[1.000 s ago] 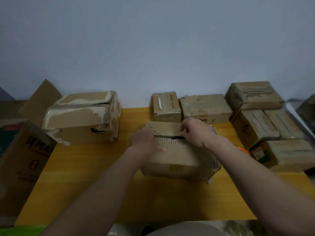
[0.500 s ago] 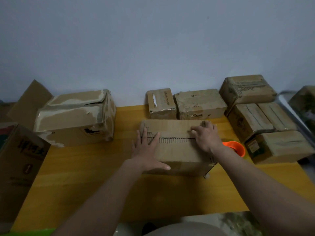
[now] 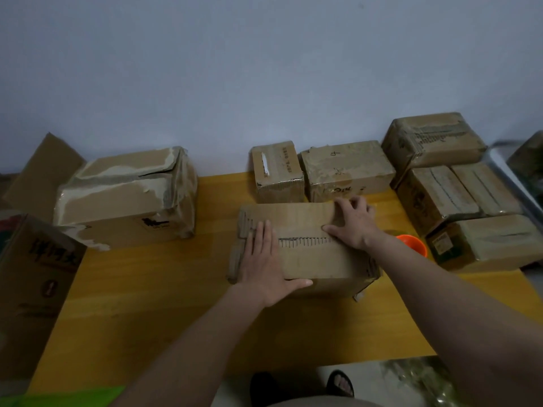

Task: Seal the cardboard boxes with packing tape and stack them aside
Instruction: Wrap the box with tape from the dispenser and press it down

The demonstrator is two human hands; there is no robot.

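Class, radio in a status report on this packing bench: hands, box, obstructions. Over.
Left hand and right hand flat, pressing flaps of centre box. Seam closed, no fresh tape visible. Orange tape dispenser beside box. Nothing obstructing.

Yellow wooden counter against a pale blue wall, sandalled foot on the floor below

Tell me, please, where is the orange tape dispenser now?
In the head view the orange tape dispenser lies on the yellow table at the right, just behind the right forearm, between the box under both hands and the stacked boxes.
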